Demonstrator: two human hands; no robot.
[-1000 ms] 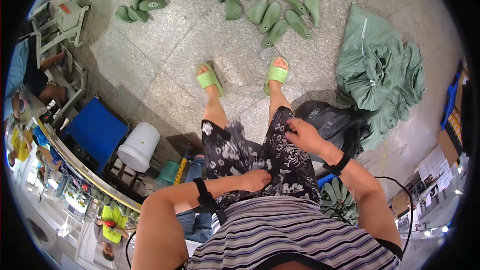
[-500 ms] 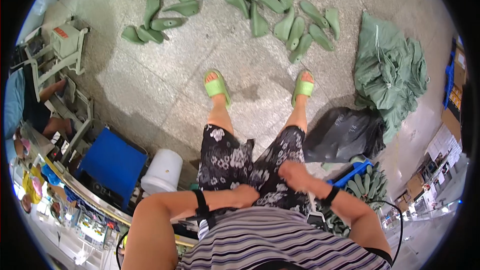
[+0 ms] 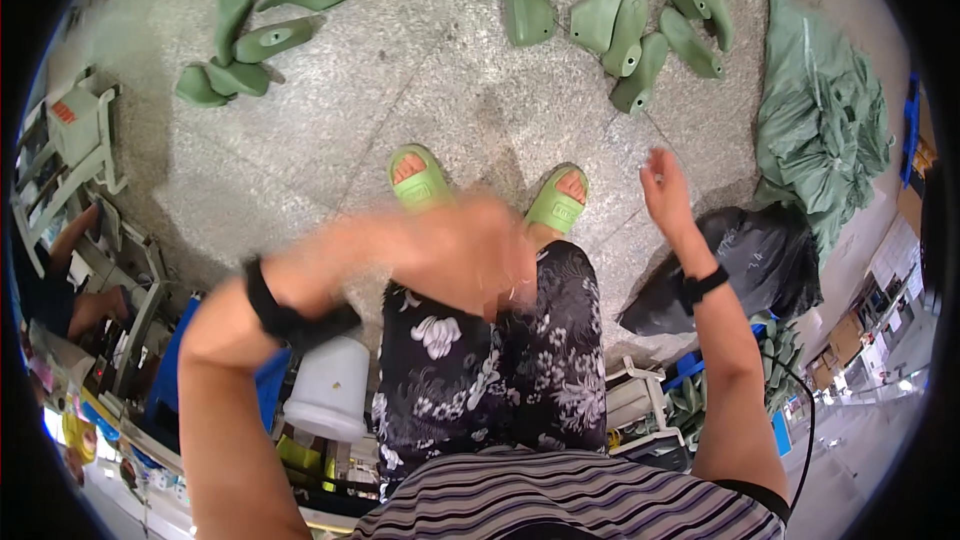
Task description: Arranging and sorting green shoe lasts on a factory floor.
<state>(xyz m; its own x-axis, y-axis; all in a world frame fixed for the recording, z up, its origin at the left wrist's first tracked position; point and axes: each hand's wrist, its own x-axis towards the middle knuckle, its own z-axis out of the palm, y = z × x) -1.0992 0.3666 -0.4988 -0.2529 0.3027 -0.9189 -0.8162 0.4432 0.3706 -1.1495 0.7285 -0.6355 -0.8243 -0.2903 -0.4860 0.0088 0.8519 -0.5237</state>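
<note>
2 hands (image 3: 668,198) apart — green shoe lasts (image 3: 527,8) beyond

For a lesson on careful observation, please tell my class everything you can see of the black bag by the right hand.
The black bag looks like thin, glossy plastic, creased and bulky, with pale markings. It lies on the speckled floor, its far right part apparently touching the green sack. The right hand does not grip it; the wristband hides part of it. Its contents cannot be seen.
</note>
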